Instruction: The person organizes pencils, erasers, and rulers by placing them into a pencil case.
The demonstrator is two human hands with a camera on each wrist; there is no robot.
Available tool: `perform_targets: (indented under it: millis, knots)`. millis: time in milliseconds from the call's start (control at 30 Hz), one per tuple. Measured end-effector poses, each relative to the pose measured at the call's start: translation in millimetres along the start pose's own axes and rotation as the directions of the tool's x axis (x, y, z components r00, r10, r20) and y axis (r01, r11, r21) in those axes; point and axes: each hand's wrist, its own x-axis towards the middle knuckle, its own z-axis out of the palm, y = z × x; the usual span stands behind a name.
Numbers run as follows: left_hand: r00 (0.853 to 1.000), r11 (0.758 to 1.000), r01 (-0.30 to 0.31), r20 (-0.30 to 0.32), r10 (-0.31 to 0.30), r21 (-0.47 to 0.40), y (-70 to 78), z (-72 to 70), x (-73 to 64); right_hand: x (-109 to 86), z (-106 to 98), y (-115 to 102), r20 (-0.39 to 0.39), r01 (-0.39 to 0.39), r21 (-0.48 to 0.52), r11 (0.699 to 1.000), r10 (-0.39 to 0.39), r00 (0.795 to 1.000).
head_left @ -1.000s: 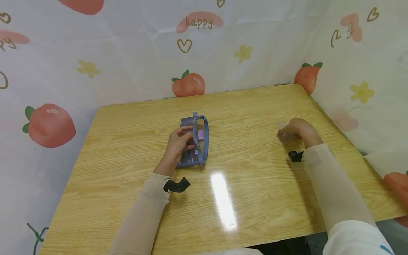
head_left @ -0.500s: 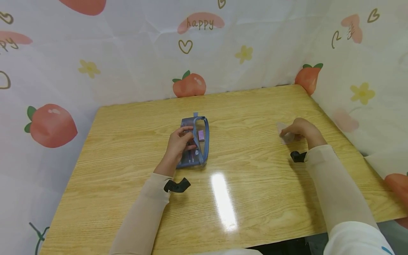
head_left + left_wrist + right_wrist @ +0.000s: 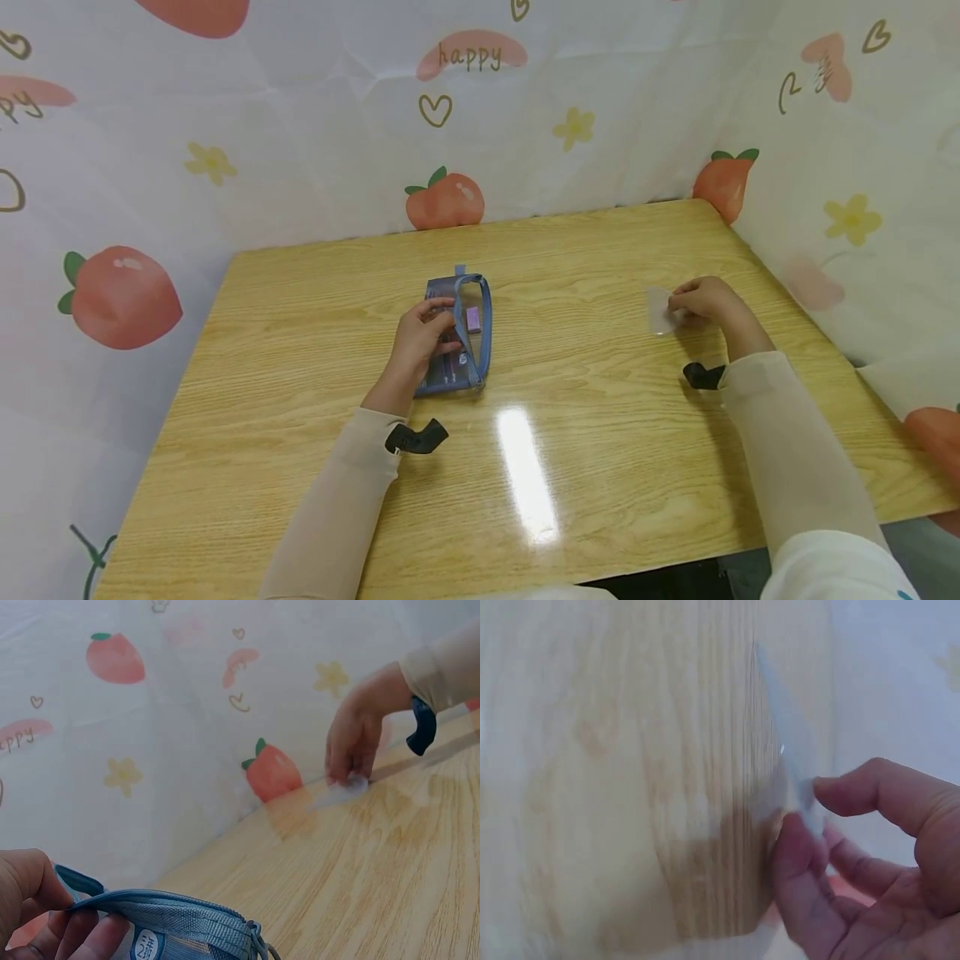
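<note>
A blue zippered pouch (image 3: 444, 367) with see-through sides lies on the wooden table, its mouth spread toward the right. My left hand (image 3: 420, 335) pinches one edge of that mouth between thumb and fingers. A small purple block (image 3: 472, 319) shows within the opening. Away to the right, my right hand (image 3: 708, 302) pinches a thin, flat piece of clear plastic (image 3: 658, 312) by one side. In the right wrist view the plastic piece (image 3: 784, 712) is tilted up, seen nearly edge-on, between thumb and fingers. The left wrist view shows the pouch's zip (image 3: 253, 928) close up.
The wooden table (image 3: 585, 275) meets a white cloth backdrop (image 3: 322, 108) printed with peaches, flowers and hearts at its back and right. A bright light reflection (image 3: 525, 475) lies near the front. Each wrist wears a black camera mount (image 3: 705, 376).
My right hand has shifted slightly right, and more of the clear plastic piece now shows, raised in its fingers. My left hand and the pouch stay put.
</note>
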Motion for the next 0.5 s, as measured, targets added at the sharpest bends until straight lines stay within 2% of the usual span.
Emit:
perform_targets:
  millis: [133, 300, 400, 500]
  knots:
    - [1.000, 1.000, 0.005, -0.002, -0.005, -0.003, -0.2, 0.1, 0.4, 2.5, 2, 3, 0.043, 0.005, 0.216, 0.976, -0.015, 0.999]
    - [1.000, 1.000, 0.007, -0.003, -0.007, -0.009, -0.7, -0.1, 0.3, 1.8, 5, 0, 0.061, -0.037, 0.445, 0.895, 0.011, 0.998]
    - [1.000, 1.000, 0.007, -0.003, -0.007, -0.014, -0.6, -0.3, 0.0, 1.1, 9, -4, 0.051, -0.054, 0.536, 0.843, 0.031, 0.998]
    - [1.000, 1.000, 0.009, -0.004, -0.009, -0.018, -0.7, -0.5, 0.4, 1.0, 14, -8, 0.032, -0.036, 0.561, 0.827, 0.022, 0.999]
